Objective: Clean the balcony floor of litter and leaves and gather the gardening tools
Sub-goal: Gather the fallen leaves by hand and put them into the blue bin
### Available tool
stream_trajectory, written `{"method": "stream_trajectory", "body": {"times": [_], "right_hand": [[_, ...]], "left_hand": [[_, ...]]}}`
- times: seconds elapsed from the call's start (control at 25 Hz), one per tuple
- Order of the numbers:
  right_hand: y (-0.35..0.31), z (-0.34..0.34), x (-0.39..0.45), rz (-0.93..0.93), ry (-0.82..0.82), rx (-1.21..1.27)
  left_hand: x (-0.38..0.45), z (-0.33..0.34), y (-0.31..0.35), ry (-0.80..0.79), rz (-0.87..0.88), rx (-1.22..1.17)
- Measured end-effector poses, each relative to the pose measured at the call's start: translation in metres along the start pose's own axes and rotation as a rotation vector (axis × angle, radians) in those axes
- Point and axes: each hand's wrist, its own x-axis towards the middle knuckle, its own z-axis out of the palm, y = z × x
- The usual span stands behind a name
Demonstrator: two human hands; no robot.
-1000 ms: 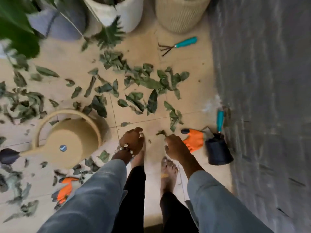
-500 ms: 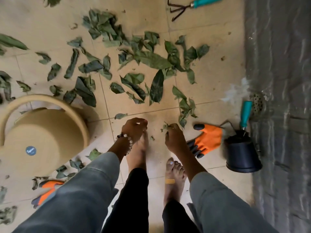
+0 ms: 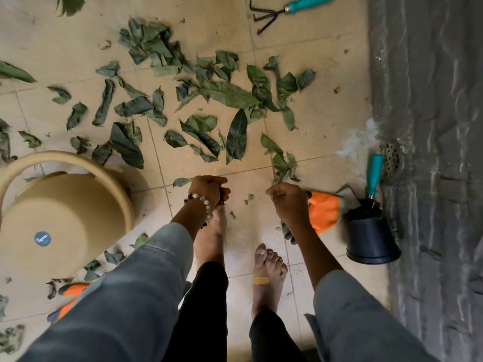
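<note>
Green leaves (image 3: 230, 96) lie scattered over the tan tiled floor. My left hand (image 3: 209, 189) is curled into a fist just above my left foot, with a small dark bit poking out beneath it. My right hand (image 3: 287, 202) pinches a few leaves at the near edge of a small leaf clump (image 3: 283, 165). An orange glove (image 3: 324, 210) lies right beside that hand. A second orange glove (image 3: 73, 291) shows at lower left, partly behind my sleeve. A teal-handled hand rake (image 3: 287, 9) lies at the far end. A teal-handled trowel (image 3: 373, 176) stands in a black pot (image 3: 371, 239).
A tan bucket (image 3: 65, 223) with a hoop handle sits upside down on the left, with leaves around it. A rough grey wall (image 3: 431, 126) runs along the right, with a floor drain (image 3: 390, 158) at its foot. My bare feet stand between the hands.
The view has tilted down and closer to the floor. My right hand has shifted right, toward the leaf clump beside the orange glove. My left hand stays in a fist.
</note>
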Motion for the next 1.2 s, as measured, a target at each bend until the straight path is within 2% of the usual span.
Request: {"method": "stream_trajectory", "body": {"times": [0.08,0.16,0.32,0.48,0.6,0.68,0.72,0.8,0.84,0.88,0.92,0.96,1.16,1.2], "right_hand": [[0.022,0.022,0.000,-0.018,-0.137,-0.282],[0.034,0.055,-0.005,-0.185,-0.239,-0.480],[0.033,0.104,-0.014,-0.363,-0.137,-0.747],[0.045,0.123,-0.024,-0.742,-0.075,-0.880],[0.047,0.115,-0.016,-0.857,-0.078,-0.844],[0.043,0.105,-0.007,-0.759,-0.062,-0.742],[0.042,0.099,-0.002,-0.653,-0.019,-0.606],[0.032,0.080,0.004,-0.317,0.047,-0.134],[0.021,0.071,0.002,-0.114,0.026,0.153],[0.006,0.063,-0.004,0.051,-0.074,0.418],[-0.008,0.057,-0.013,0.115,-0.158,0.583],[-0.017,0.054,-0.021,0.092,-0.185,0.593],[-0.033,0.014,-0.023,-0.311,-0.179,0.141],[-0.031,0.002,-0.014,-0.307,-0.181,0.145]], "left_hand": [[0.007,-0.009,-0.007,0.012,0.008,0.031],[0.014,-0.017,-0.016,0.017,0.026,0.038],[0.026,-0.022,-0.036,0.014,0.031,-0.011],[0.034,-0.026,-0.049,0.007,-0.015,-0.093],[0.036,-0.026,-0.055,-0.011,-0.006,-0.067],[0.037,-0.026,-0.057,-0.004,-0.013,-0.053],[0.036,-0.025,-0.057,0.001,-0.024,-0.054],[0.030,-0.021,-0.055,-0.010,-0.045,-0.051],[0.026,-0.018,-0.053,-0.026,-0.051,-0.043],[0.021,-0.012,-0.050,-0.045,-0.056,-0.035],[0.016,-0.006,-0.047,-0.061,-0.057,-0.035],[0.011,0.002,-0.043,-0.075,-0.056,-0.048],[-0.011,0.030,-0.019,-0.095,0.000,0.000],[-0.011,0.033,-0.014,-0.094,-0.009,-0.020]]}}
